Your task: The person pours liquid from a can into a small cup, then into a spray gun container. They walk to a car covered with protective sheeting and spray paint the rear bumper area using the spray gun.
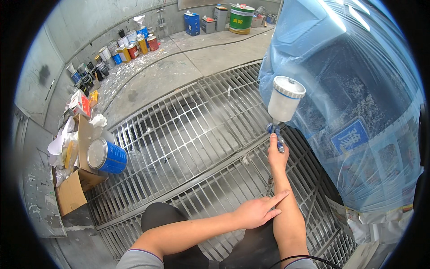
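My right hand [278, 155] is closed around the handle of a spray gun [283, 106], which stands upright with its white paint cup and lid on top. The gun's blue body shows just above my fingers, and a hose fitting [270, 184] hangs below them. My left hand [256, 212] reaches across to my right forearm; its index finger and thumb are stretched out against the skin, and it holds nothing. Close by on the right is a vehicle under blue-tinted plastic film [313, 89], with a blue badge [350, 134] showing through. The gun's cup overlaps the film's left edge in view.
Metal floor grating [188, 134] lies beneath me. At left stand a blue paint can [115, 157] and a cardboard box [83, 148] of crumpled paper. Several cans [133, 51] line the wall; a green drum [241, 19] stands at the back. A dark hose [179, 52] crosses the concrete.
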Action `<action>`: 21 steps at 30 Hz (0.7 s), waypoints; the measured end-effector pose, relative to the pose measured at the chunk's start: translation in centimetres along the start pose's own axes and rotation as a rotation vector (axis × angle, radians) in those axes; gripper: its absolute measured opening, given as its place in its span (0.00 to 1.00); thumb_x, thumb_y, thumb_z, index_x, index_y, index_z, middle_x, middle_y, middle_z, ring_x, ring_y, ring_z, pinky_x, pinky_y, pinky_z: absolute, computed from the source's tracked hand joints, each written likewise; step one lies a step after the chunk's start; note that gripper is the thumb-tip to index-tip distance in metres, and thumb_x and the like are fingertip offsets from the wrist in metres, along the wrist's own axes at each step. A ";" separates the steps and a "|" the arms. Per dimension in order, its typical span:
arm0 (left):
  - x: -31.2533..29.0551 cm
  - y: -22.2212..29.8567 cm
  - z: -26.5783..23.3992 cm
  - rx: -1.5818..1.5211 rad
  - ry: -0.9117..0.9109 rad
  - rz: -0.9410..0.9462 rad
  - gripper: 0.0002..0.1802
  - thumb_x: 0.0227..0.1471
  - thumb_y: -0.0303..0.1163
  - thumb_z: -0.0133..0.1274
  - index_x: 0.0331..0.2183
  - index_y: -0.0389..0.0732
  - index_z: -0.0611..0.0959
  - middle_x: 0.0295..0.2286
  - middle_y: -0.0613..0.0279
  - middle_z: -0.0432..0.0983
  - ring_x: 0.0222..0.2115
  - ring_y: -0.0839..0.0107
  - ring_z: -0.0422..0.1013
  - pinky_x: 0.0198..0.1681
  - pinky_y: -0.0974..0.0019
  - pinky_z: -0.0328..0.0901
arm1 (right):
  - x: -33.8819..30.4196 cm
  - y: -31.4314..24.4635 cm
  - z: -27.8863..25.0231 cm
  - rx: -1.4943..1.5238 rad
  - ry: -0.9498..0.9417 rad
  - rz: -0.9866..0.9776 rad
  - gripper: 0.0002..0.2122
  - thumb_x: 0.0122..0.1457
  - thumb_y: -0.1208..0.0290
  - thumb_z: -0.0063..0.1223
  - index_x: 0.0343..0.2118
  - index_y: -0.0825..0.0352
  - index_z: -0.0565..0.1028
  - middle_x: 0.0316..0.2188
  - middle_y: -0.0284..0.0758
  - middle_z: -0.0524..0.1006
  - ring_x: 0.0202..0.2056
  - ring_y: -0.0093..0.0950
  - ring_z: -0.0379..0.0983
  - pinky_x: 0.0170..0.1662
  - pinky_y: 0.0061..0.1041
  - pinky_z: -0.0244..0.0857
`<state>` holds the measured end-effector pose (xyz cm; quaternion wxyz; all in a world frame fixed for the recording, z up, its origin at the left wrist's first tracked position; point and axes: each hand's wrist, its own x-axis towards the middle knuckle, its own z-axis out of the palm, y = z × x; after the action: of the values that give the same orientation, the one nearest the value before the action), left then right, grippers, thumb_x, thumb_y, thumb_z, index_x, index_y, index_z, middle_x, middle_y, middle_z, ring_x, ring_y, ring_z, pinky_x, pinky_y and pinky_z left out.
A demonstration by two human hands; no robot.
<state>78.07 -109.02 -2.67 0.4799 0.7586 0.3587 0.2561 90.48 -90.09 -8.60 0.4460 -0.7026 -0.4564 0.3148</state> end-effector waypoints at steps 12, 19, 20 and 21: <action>0.1 -0.1 0.0 0.027 0.016 0.003 0.37 0.72 0.49 0.47 0.75 0.61 0.54 0.34 0.49 0.79 0.35 0.46 0.79 0.40 0.46 0.74 | -0.3 -0.5 0.1 -0.010 -0.021 0.028 0.30 0.64 0.42 0.59 0.38 0.75 0.83 0.33 0.49 0.84 0.39 0.42 0.82 0.48 0.40 0.71; 0.1 -0.4 0.5 0.048 0.043 0.023 0.37 0.71 0.49 0.48 0.74 0.61 0.55 0.32 0.51 0.79 0.34 0.47 0.78 0.38 0.46 0.74 | 0.2 0.7 0.6 0.055 -0.014 -0.063 0.25 0.65 0.43 0.61 0.29 0.67 0.77 0.21 0.32 0.75 0.22 0.24 0.70 0.27 0.28 0.62; 0.0 -0.4 0.5 0.053 0.045 0.023 0.37 0.71 0.49 0.48 0.74 0.61 0.55 0.32 0.51 0.79 0.34 0.47 0.78 0.38 0.46 0.74 | 0.1 0.5 0.8 0.073 -0.003 -0.100 0.24 0.66 0.44 0.61 0.25 0.62 0.75 0.16 0.25 0.71 0.15 0.17 0.64 0.18 0.23 0.57; 0.0 -0.6 0.5 0.051 0.047 0.024 0.37 0.71 0.49 0.48 0.75 0.61 0.54 0.32 0.50 0.79 0.34 0.47 0.78 0.38 0.46 0.74 | -0.1 0.3 0.8 0.058 -0.024 -0.066 0.25 0.65 0.43 0.61 0.29 0.67 0.78 0.21 0.32 0.75 0.22 0.24 0.70 0.27 0.28 0.62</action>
<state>78.28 -109.15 -3.41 0.4487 0.7685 0.3674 0.2703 89.92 -89.95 -9.18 0.4708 -0.6701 -0.4754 0.3214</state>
